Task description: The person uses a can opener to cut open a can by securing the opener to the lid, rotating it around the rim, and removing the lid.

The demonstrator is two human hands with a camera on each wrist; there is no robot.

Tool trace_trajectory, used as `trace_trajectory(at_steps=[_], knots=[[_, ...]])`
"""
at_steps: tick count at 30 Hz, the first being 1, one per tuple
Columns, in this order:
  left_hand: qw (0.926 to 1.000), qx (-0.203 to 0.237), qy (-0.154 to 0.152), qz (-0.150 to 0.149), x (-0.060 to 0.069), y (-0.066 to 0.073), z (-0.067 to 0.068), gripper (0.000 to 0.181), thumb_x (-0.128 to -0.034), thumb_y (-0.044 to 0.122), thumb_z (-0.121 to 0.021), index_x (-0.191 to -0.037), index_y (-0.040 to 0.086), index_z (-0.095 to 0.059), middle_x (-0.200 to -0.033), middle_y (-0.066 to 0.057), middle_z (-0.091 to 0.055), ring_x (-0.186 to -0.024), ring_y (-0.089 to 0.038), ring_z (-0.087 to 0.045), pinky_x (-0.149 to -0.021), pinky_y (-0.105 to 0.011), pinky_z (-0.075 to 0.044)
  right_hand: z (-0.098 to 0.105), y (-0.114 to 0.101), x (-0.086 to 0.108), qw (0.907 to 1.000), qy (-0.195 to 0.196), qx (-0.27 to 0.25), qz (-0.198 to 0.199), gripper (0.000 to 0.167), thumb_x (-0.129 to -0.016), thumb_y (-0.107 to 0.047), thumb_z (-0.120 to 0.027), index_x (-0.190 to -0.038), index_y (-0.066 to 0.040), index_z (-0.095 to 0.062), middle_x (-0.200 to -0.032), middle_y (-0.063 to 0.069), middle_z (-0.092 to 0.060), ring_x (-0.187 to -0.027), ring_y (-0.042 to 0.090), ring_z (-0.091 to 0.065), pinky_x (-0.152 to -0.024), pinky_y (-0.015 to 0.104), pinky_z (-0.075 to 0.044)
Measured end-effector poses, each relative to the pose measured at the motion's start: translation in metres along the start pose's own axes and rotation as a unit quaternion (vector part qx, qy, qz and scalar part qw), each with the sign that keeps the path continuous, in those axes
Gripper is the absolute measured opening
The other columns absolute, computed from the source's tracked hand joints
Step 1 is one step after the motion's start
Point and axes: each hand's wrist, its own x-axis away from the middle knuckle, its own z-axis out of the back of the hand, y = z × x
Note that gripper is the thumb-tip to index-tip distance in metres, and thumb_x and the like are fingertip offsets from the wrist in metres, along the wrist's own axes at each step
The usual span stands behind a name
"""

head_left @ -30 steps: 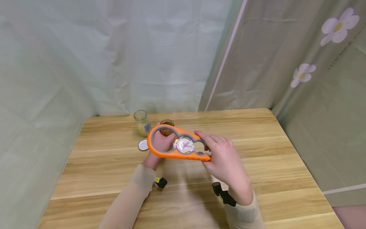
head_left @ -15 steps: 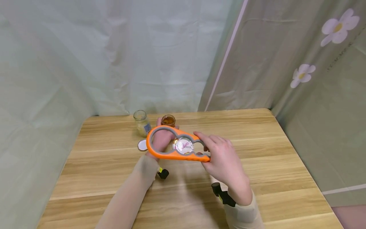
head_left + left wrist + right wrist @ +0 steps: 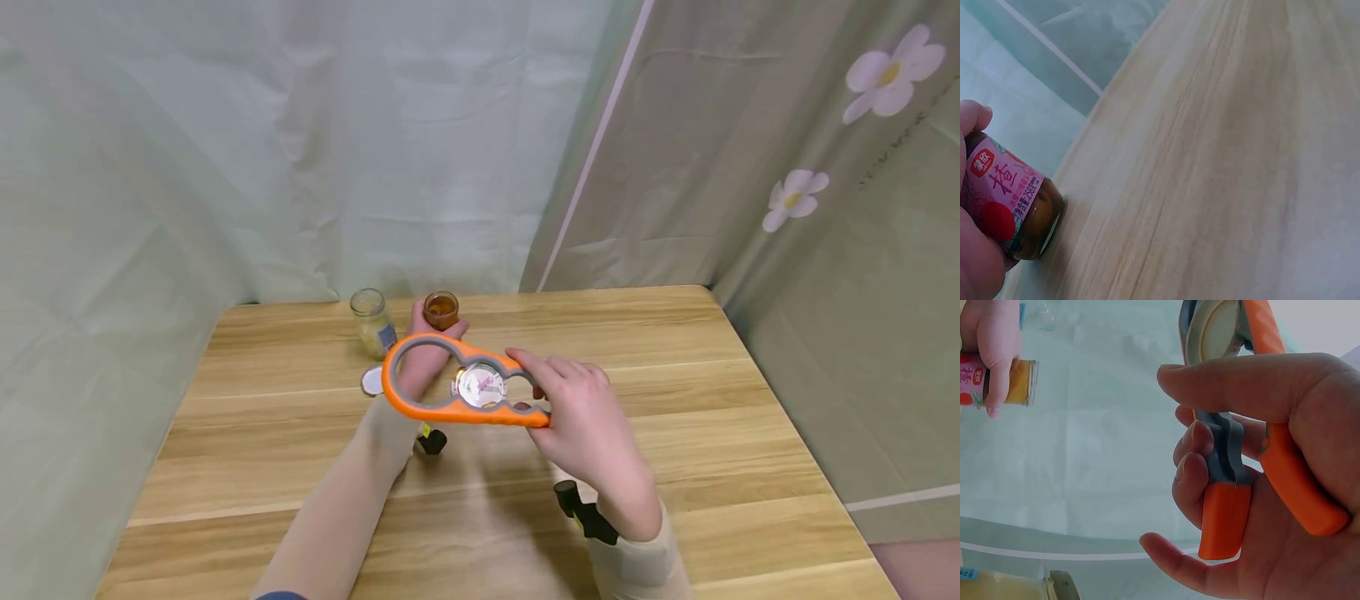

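My left hand (image 3: 425, 360) grips a small open glass jar (image 3: 441, 310) of brown contents near the table's back edge; its pink label (image 3: 1007, 187) shows in the left wrist view. My right hand (image 3: 592, 417) holds an orange and grey opener (image 3: 442, 412) by its handles, above the table. A round metal lid (image 3: 482, 386) sits in the opener's middle ring. In the right wrist view the thumb and fingers of my right hand (image 3: 1260, 450) wrap the handles (image 3: 1225, 519), with the lid's underside (image 3: 1219, 328) showing between the arms.
Just left of the held jar stands an open glass jar (image 3: 373, 327) with pale contents and a blue label. A white lid (image 3: 372, 381) lies in front of it, partly behind the opener. A curtain (image 3: 450, 150) hangs behind the wooden table (image 3: 675, 400).
My left hand has moved the brown jar back, away from the opener, toward the table's back edge. The opener in my right hand has shifted slightly left and toward me, with the lid still in it.
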Motion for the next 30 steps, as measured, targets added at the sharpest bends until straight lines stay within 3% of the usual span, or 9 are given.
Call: trace_trajectory(at_steps=[5, 7, 11, 15, 16, 21, 23, 27, 30], knots=[[0.9939, -0.105, -0.032, 0.013, -0.041, -0.05, 0.019, 0.128, -0.0756, 0.053, -0.096, -0.171, 0.039, -0.012, -0.165, 0.012, -0.041, -0.158, -0.018, -0.028, -0.122, -0.051, -0.035, 0.0, 0.0, 0.0, 1.0, -0.006, 0.003, -0.004, 0.07, -0.079, -0.008, -0.087, -0.145, -0.017, -0.067, -0.084, -0.006, -0.063, -0.074, 0.014, -0.059, -0.077, 0.044, -0.051], [0.9602, -0.274, -0.054, -0.015, -0.06, -0.071, 0.028, 0.126, -0.0722, 0.078, -0.085, -0.171, 0.039, -0.017, -0.168, 0.017, -0.038, -0.162, -0.023, -0.016, -0.124, -0.051, -0.031, 0.001, 0.0, 0.0, 0.9999, -0.008, 0.006, -0.006, 0.07, -0.079, -0.008, -0.088, -0.145, -0.017, -0.067, -0.084, -0.006, -0.063, -0.074, 0.014, -0.059, -0.078, 0.044, -0.051], [0.8272, -0.55, -0.035, -0.108, -0.081, -0.097, 0.04, 0.141, -0.0492, 0.104, -0.067, -0.167, 0.034, -0.037, -0.172, 0.019, -0.026, -0.162, -0.037, 0.0, -0.123, -0.055, -0.026, 0.001, -0.001, 0.0, 0.9998, -0.014, 0.012, -0.007, 0.071, -0.079, -0.01, -0.088, -0.145, -0.019, -0.067, -0.085, -0.008, -0.062, -0.075, 0.014, -0.06, -0.082, 0.045, -0.051], [0.814, -0.57, -0.031, -0.109, -0.084, -0.103, 0.044, 0.147, -0.0412, 0.104, -0.071, -0.168, 0.038, -0.035, -0.175, 0.018, -0.019, -0.162, -0.035, 0.012, -0.125, -0.056, -0.023, 0.001, -0.001, 0.001, 0.9998, -0.013, 0.011, -0.006, 0.071, -0.079, -0.01, -0.088, -0.146, -0.019, -0.067, -0.085, -0.008, -0.062, -0.075, 0.014, -0.06, -0.082, 0.045, -0.051], [0.7934, -0.597, -0.042, -0.111, -0.085, -0.103, 0.044, 0.147, -0.0415, 0.106, -0.067, -0.168, 0.039, -0.034, -0.176, 0.016, -0.016, -0.162, -0.038, 0.016, -0.126, -0.058, -0.022, 0.001, -0.001, 0.001, 0.9999, -0.011, 0.01, -0.005, 0.071, -0.079, -0.01, -0.088, -0.145, -0.018, -0.067, -0.085, -0.008, -0.062, -0.075, 0.015, -0.06, -0.082, 0.045, -0.051], [0.5911, -0.78, -0.068, -0.196, -0.09, -0.101, 0.048, 0.142, -0.0479, 0.115, -0.043, -0.169, 0.043, -0.029, -0.177, 0.007, -0.02, -0.16, -0.052, -0.002, -0.124, -0.067, -0.023, 0.0, 0.0, 0.001, 0.9999, -0.009, 0.01, -0.004, 0.071, -0.079, -0.009, -0.088, -0.145, -0.019, -0.067, -0.085, -0.007, -0.063, -0.076, 0.015, -0.061, -0.081, 0.045, -0.051], [0.6136, -0.76, -0.059, -0.205, -0.092, -0.102, 0.049, 0.133, -0.0572, 0.108, -0.056, -0.169, 0.04, -0.032, -0.175, 0.005, -0.027, -0.16, -0.051, -0.01, -0.123, -0.065, -0.025, 0.0, 0.0, 0.001, 0.9999, -0.011, 0.01, -0.005, 0.071, -0.079, -0.009, -0.088, -0.146, -0.019, -0.066, -0.086, -0.007, -0.063, -0.076, 0.015, -0.061, -0.081, 0.044, -0.05], [0.8414, -0.523, -0.039, -0.131, -0.096, -0.106, 0.047, 0.094, -0.0842, 0.07, -0.08, -0.163, 0.029, -0.048, -0.171, 0.001, -0.032, -0.16, -0.039, -0.015, -0.123, -0.053, -0.032, 0.0, -0.001, 0.001, 0.9998, -0.014, 0.008, -0.007, 0.071, -0.079, -0.009, -0.088, -0.146, -0.02, -0.066, -0.086, -0.007, -0.063, -0.078, 0.015, -0.062, -0.082, 0.045, -0.05], [0.9386, -0.341, -0.016, -0.051, -0.103, -0.105, 0.043, 0.064, -0.0971, 0.057, -0.074, -0.153, 0.032, -0.059, -0.167, 0.0, -0.033, -0.156, -0.029, -0.025, -0.118, -0.049, -0.039, 0.0, -0.001, 0.002, 0.9998, -0.015, 0.007, -0.008, 0.071, -0.08, -0.009, -0.087, -0.146, -0.019, -0.066, -0.086, -0.007, -0.063, -0.078, 0.015, -0.062, -0.083, 0.046, -0.051]])
